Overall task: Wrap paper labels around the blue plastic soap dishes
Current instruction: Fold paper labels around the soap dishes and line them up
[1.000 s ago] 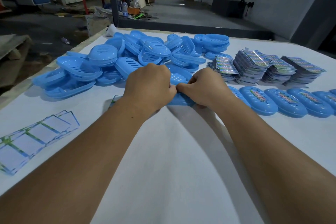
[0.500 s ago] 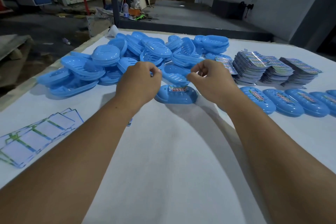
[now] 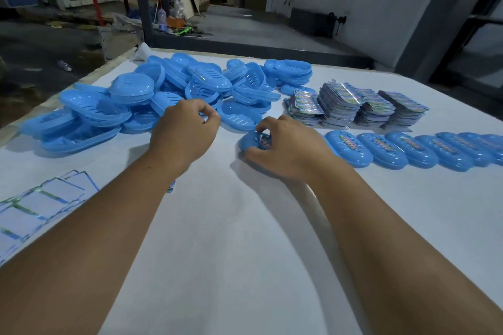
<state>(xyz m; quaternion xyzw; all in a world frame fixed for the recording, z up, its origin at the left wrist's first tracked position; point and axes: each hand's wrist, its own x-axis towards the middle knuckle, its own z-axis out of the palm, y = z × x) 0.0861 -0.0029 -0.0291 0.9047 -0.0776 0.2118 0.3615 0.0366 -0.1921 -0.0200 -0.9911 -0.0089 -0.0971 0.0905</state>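
the white table (image 3: 245,239) carries everything, and the big heap of unwrapped blue soap dishes (image 3: 152,100) at its far left serves as the marker for the rest. to the right of that heap stand the stacks of printed paper labels (image 3: 362,106), and in front of those stacks runs a row of finished dishes (image 3: 408,149), each with a label band across its middle — seven or so show, so the job looks well started, yet the heap says far more is left than done. nearer than the heap, at the table's left edge, lie flat label sheets (image 3: 40,204) face down. just right of the heap's near edge sits the dish in hand (image 3: 251,141), a closed blue oval with a colourful band over its top; it appears wrapped and about ready to join the row. the right hand (image 3: 288,149) grasps this dish, fingers curled over it. the left hand (image 3: 185,133) hovers at the heap's near edge with fingers curled — whether it pinches anything i cannot tell
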